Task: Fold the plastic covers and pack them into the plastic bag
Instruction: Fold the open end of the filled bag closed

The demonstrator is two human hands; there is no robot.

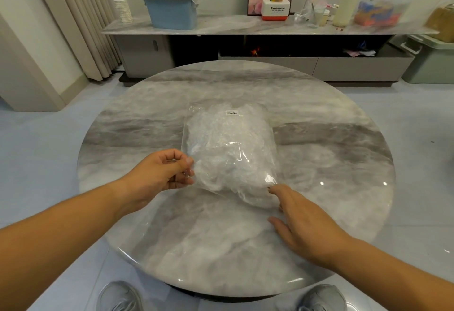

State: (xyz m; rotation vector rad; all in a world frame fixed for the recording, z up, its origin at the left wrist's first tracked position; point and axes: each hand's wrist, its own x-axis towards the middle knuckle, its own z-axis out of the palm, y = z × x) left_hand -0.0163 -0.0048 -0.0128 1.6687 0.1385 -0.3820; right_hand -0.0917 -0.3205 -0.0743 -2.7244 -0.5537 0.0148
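A person's left hand [162,173] pinches the near-left edge of a clear, pillow-shaped plastic bag [228,143] between thumb and curled fingers. The right hand [302,222] lies spread and flat with its fingers straight, and its forefinger reaches the bag's near-right corner; whether it actually touches the film cannot be told. The bag bulges with crumpled, translucent white plastic covers [235,185], packed loosely rather than in neat folds, and some film seems to billow at the bag's near end between the two hands. A small white printed label [231,112] sits at the bag's far end. Beneath the bag is a round, glossy grey marble-patterned table [331,163], with the bag near its middle. Well beyond the bag is a long grey marble-topped sideboard [221,28] carrying a pale blue lidded plastic tub [172,13] and a stack of white paper cups [121,3]. On the near side of the bag, a pair of grey shoes [120,296] shows below the table's edge. The packing looks close to done, with the step in hand apparently settling the contents and gathering the mouth. To do it well, the pinching hand should keep its edge taut while the flat hand presses trapped air out towards the opening and tucks stray film inside. The slippery film will spring back if released early.
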